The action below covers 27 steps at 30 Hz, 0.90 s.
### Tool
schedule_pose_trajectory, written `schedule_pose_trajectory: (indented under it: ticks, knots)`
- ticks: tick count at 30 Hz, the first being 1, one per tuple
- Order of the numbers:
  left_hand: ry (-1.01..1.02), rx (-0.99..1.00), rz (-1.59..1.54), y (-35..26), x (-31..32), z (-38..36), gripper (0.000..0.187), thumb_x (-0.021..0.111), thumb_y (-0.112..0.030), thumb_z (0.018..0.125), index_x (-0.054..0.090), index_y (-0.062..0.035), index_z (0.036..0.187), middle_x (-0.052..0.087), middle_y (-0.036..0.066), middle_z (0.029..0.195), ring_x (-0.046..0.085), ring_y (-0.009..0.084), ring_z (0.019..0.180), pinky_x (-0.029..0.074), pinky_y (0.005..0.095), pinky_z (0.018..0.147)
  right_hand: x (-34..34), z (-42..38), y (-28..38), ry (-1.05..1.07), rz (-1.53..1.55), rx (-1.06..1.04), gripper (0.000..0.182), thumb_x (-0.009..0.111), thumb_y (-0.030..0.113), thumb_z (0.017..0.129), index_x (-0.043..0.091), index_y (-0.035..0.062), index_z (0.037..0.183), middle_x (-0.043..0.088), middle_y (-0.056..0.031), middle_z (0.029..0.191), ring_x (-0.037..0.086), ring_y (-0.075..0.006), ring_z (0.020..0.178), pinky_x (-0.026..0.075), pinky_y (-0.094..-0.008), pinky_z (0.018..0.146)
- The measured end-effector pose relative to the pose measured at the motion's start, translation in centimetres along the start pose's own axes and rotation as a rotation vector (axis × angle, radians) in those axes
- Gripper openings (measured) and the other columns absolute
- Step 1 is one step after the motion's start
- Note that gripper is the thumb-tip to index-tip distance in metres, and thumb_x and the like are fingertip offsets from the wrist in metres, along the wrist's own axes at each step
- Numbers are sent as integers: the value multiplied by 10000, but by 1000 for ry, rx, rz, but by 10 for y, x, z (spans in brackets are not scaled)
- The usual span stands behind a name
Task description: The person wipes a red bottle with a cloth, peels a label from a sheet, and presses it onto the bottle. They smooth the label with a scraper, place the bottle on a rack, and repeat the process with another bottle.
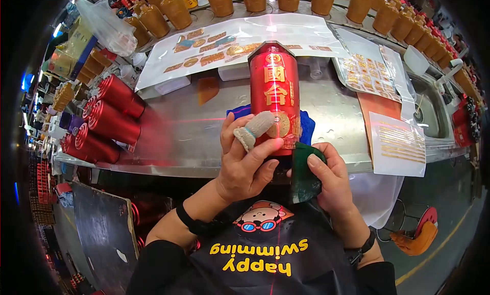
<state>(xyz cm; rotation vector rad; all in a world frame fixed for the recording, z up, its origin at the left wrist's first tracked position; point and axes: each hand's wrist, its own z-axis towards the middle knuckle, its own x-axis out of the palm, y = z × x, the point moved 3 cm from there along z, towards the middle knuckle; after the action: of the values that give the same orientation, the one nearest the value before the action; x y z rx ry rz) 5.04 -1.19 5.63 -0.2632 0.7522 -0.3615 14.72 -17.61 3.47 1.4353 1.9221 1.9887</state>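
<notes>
A red bottle (260, 80) with gold characters and a round gold emblem lies on a blue cloth (307, 126) on the metal bench. My left hand (245, 160) rests against the bottle's lower end with its fingers apart; one finger wears a whitish cloth finger cover (255, 129). A fingertip presses near the gold pattern by the bottle's near edge. In my right hand (332, 175) is a dark green flat scraper (305, 175), pinched between thumb and fingers. Its edge is close beside the bottle's near end; whether it touches cannot be made out.
Several red bottles (115, 121) lie stacked at left. Behind are a sheet of gold decals (204, 52) and a row of brown bottles (219, 1). At right are a decal tray (365, 65), a sheet of gold strips (398, 144) and a sink (431, 111).
</notes>
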Motion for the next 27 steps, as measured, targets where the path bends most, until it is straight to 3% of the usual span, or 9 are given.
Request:
schedule_pose_trajectory:
  ticks: [5,8,11,14,18,22,24,27]
  knots:
    - [30,105,144,-6,7,-3,378,692,-198,766,703,-169,1143,561,140,1291,429,337,1260,190,563,1134,0,2,0,7,-5,2,203,538,146,987,456,9,1114,649,-132,1009,680,-183,863,565,-304,776]
    - [45,106,145,-9,9,0,337,683,-215,795,708,-168,1128,560,144,1294,433,339,1255,195,556,1132,-1,2,0,6,-15,-6,199,537,140,987,458,7,1112,649,-134,1012,677,-179,863,563,-300,775]
    - [25,-19,-9,-5,3,3,295,669,-234,828,715,-174,1113,555,145,1303,439,340,1248,200,545,1131,-2,2,2,18,-35,-5,195,535,135,987,460,5,1111,649,-133,1008,675,-174,864,561,-296,773]
    - [22,16,61,-5,-1,5,261,659,-248,850,723,-184,1095,553,146,1307,443,341,1244,204,537,1130,-1,2,3,19,-36,-12,194,536,132,985,461,3,1110,651,-129,991,674,-170,865,559,-292,771]
    - [21,87,122,-7,9,4,280,688,-213,800,734,-195,1075,561,139,1292,441,341,1252,198,541,1132,2,2,6,13,-51,-26,189,542,130,984,468,4,1103,658,-121,964,672,-163,861,556,-285,761]
    - [62,98,40,0,6,-1,478,705,-215,782,630,-165,1252,509,153,1351,430,365,1256,193,559,1126,-8,2,9,-19,-118,-45,171,542,127,984,478,12,1093,662,-114,946,667,-151,853,553,-276,743]
    - [14,-14,-8,7,3,-6,596,712,-250,790,529,-118,1341,488,172,1366,417,387,1258,191,575,1119,-13,1,15,-29,-179,-50,164,540,127,985,480,17,1090,664,-113,946,665,-146,849,550,-269,741]
    - [21,-118,-1,19,7,-12,737,718,-314,799,412,-56,1418,473,199,1374,402,411,1256,190,595,1107,-18,1,30,-123,-431,-242,177,587,96,962,522,16,1107,647,-61,894,610,-80,790,503,-219,701]
